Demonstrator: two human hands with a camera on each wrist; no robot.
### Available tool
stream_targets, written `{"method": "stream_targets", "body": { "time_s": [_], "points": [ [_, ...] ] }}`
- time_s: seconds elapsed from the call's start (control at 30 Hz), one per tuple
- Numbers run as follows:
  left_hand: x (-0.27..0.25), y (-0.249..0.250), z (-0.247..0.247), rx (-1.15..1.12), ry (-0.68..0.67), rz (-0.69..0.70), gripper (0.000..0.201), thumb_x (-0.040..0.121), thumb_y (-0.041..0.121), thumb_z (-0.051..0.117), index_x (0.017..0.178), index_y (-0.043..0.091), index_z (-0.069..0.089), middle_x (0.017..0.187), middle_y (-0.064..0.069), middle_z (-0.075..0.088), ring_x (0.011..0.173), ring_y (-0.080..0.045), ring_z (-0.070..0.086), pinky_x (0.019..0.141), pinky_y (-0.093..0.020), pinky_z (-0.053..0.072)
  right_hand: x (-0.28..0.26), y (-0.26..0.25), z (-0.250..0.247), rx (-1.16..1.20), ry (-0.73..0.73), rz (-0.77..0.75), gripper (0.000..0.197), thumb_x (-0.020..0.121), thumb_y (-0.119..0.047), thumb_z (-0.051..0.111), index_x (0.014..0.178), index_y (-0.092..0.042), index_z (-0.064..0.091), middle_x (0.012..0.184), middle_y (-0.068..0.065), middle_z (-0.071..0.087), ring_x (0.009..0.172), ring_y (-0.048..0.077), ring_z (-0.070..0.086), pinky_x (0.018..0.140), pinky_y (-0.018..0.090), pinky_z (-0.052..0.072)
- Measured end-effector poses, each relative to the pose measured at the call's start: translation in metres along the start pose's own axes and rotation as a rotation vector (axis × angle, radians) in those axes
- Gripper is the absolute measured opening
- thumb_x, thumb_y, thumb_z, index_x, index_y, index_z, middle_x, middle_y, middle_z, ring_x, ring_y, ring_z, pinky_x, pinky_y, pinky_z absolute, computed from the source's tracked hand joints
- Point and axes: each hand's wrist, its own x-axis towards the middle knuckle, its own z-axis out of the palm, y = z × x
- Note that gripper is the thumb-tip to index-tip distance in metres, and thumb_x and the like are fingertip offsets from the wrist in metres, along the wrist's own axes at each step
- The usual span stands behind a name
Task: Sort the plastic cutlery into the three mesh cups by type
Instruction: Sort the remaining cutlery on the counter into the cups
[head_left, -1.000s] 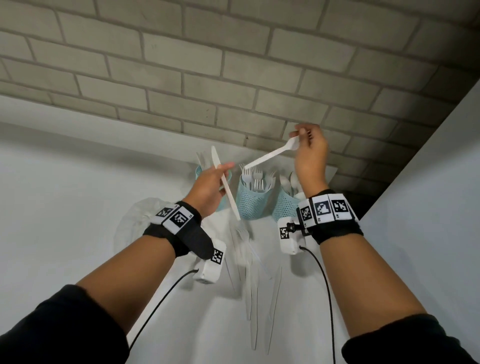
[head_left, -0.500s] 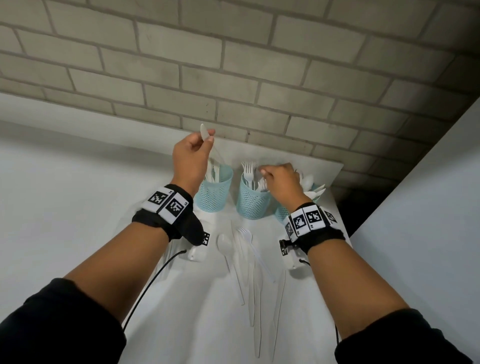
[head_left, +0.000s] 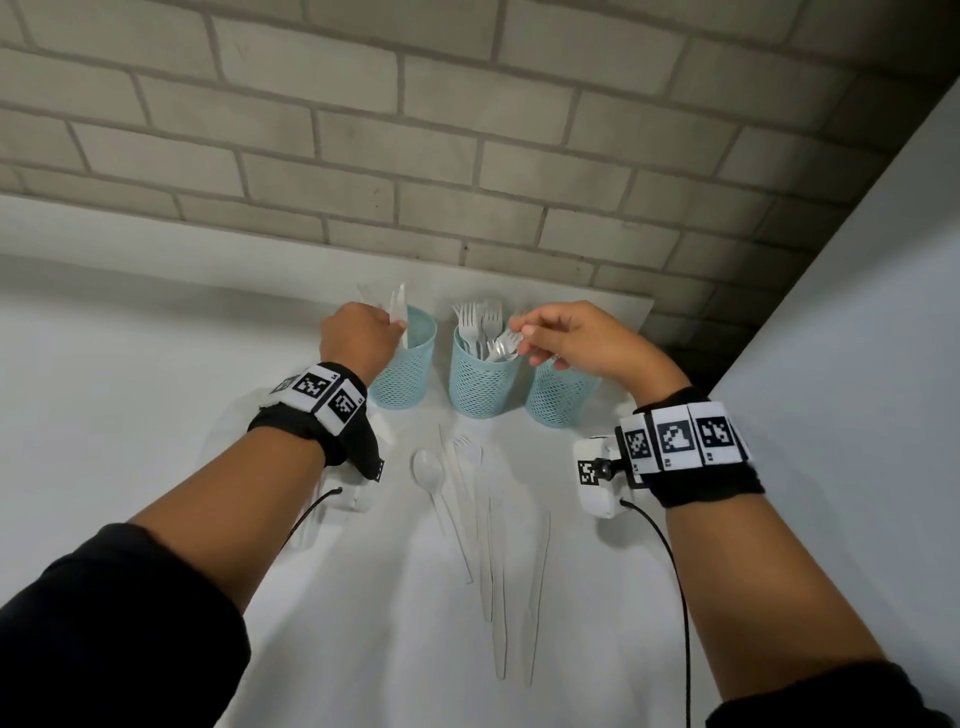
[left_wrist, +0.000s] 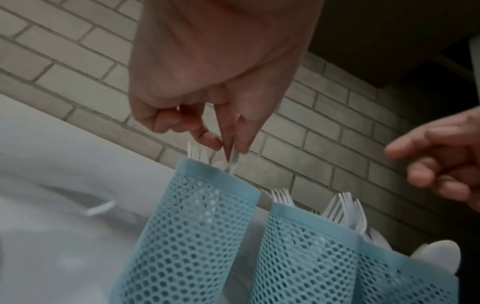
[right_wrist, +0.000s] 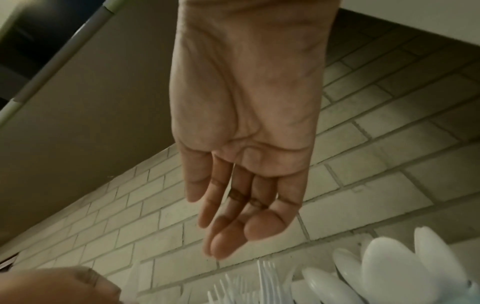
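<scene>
Three blue mesh cups stand in a row by the wall: the left cup (head_left: 408, 371) (left_wrist: 187, 226) holds knives, the middle cup (head_left: 480, 387) holds forks (left_wrist: 345, 211) (right_wrist: 265, 283), and the right cup (head_left: 561, 402) holds spoons (right_wrist: 389, 267). My left hand (head_left: 397, 325) (left_wrist: 228, 148) pinches a white plastic knife (left_wrist: 233, 159) by its top, the rest of it down inside the left cup. My right hand (head_left: 524, 340) (right_wrist: 221, 242) hovers over the middle and right cups with straight fingers and holds nothing.
Loose white cutlery lies on the white table (head_left: 156, 415) in front of the cups: a spoon (head_left: 428, 470), a fork (head_left: 467, 452) and several knives (head_left: 493, 571). A brick wall (head_left: 467, 156) runs behind the cups. A pale panel (head_left: 857, 364) borders the right side.
My left hand has come down from above, bringing the knife into the left cup. My right hand no longer holds the spoon and has risen slightly over the cups, fingers straightened.
</scene>
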Motion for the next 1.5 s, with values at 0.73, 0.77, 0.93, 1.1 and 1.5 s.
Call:
{"method": "stream_targets", "body": {
  "time_s": [0.73,0.77,0.93,1.1,1.5],
  "points": [
    [-0.135,0.006,0.022,0.205,-0.786,-0.058,0.037,0.084,0.044,0.064,0.075,0.010,0.053,0.085,-0.011,0.065,0.068,-0.023,0.057,0.080,-0.032,0.054,-0.077,0.048,0.073,-0.480,-0.494,0.737,0.046,0.077,-0.046,0.072,0.088,-0.001,0.070,0.090,0.010,0.074,0.073,0.022,0.063,0.092,0.039,0.052],
    [-0.141,0.008,0.026,0.235,-0.791,-0.036,0.039,0.084,0.046,0.063,0.082,0.008,0.055,0.092,-0.015,0.065,0.076,-0.025,0.059,0.085,-0.033,0.052,-0.079,0.049,0.077,-0.484,-0.489,0.738,0.048,0.075,-0.047,0.072,0.092,-0.001,0.071,0.092,0.010,0.074,0.075,0.023,0.065,0.092,0.041,0.052],
    [-0.162,0.024,0.039,0.418,-0.750,0.073,0.067,0.085,0.057,0.055,0.118,-0.002,0.055,0.108,-0.017,0.064,0.110,-0.029,0.059,0.091,-0.031,0.044,-0.085,0.048,0.100,-0.504,-0.404,0.711,0.047,0.079,-0.044,0.070,0.098,-0.002,0.064,0.103,0.011,0.072,0.098,0.027,0.068,0.091,0.039,0.052],
    [-0.171,0.041,0.043,0.403,-0.791,0.109,0.061,0.091,0.048,0.051,0.135,0.006,0.045,0.136,-0.011,0.050,0.125,-0.027,0.047,0.104,-0.032,0.037,-0.088,0.049,0.110,-0.347,-0.238,0.651,0.021,0.079,-0.017,0.071,0.067,-0.011,0.055,0.083,0.011,0.065,0.071,0.024,0.062,0.074,0.033,0.055],
    [-0.171,0.023,0.071,0.202,-0.647,0.043,0.023,0.081,0.017,0.064,0.099,0.003,0.064,0.104,-0.013,0.066,0.097,-0.027,0.063,0.070,-0.025,0.044,-0.076,0.027,0.135,-0.400,-0.226,0.646,0.026,0.086,-0.008,0.057,0.060,-0.006,0.054,0.041,0.007,0.055,0.062,0.023,0.059,0.063,0.029,0.050]
  ]
}}
